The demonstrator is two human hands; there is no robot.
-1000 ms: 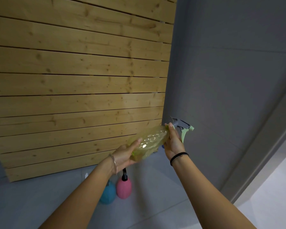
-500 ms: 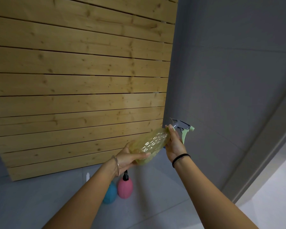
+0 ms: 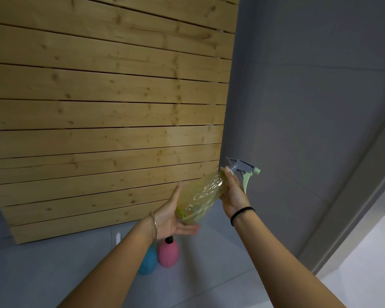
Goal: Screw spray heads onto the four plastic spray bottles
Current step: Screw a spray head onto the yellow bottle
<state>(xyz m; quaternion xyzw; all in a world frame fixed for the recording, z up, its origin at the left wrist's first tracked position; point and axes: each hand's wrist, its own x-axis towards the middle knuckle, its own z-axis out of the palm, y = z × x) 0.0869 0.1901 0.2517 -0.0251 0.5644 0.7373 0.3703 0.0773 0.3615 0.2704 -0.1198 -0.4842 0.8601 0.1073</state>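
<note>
A clear yellow-green spray bottle [image 3: 201,197] is held tilted in the air, neck up to the right. Its grey and mint spray head [image 3: 245,173] sits on the neck. My right hand [image 3: 232,194] grips the bottle at the neck just below the head. My left hand [image 3: 176,215] cups the bottle's base with straight, spread fingers. On the floor below stand a pink bottle [image 3: 168,254] with a dark neck and a blue bottle [image 3: 148,262], partly hidden by my left forearm.
A wooden slat panel [image 3: 107,121] leans against the grey wall at the left. A grey wall [image 3: 309,96] fills the right, with a door frame [image 3: 351,196] and pale floor at the far right. A small white piece [image 3: 118,237] lies by the panel's foot.
My left hand has let go its curled hold on the bottle's body and now lies flat under the base. The bottle and my right hand have stayed nearly in place.
</note>
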